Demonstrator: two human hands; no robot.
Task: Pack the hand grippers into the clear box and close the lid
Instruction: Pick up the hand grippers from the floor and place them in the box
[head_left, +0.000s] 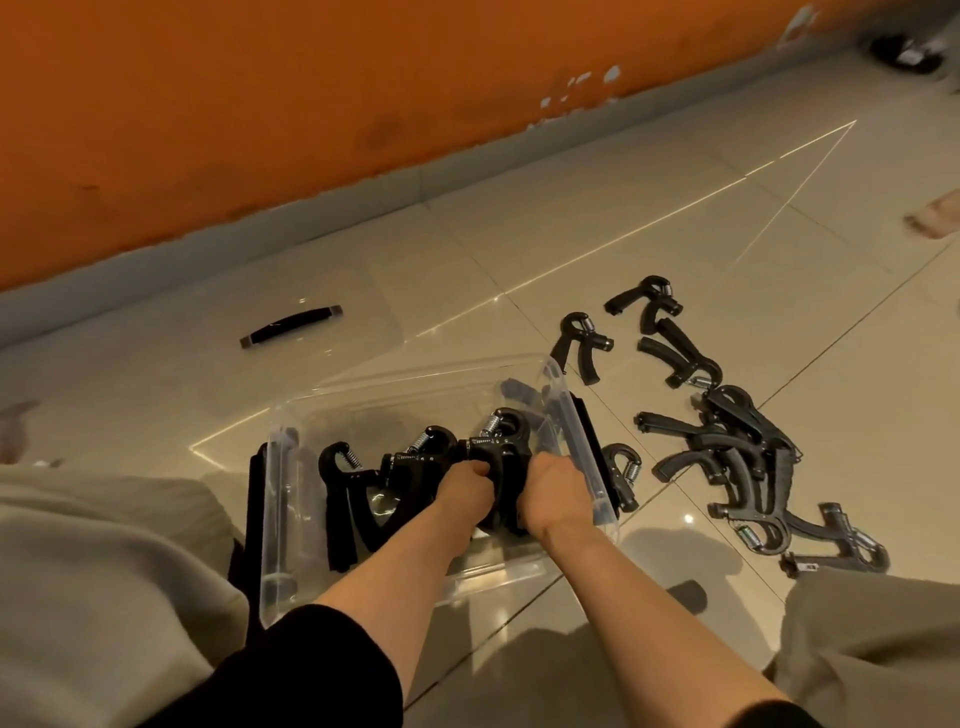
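both hands, left hand (464, 486) and right hand (555, 491), clenched around hand grippers (498, 457) inside the clear box (278, 519); no writing was legible; more lay right.

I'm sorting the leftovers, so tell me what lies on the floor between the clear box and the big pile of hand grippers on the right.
In the head view, one hand gripper lies on the tile beside the clear box, short of the pile.

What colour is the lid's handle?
Black with silvery ends, on the clear lid's handle, seen in the head view.
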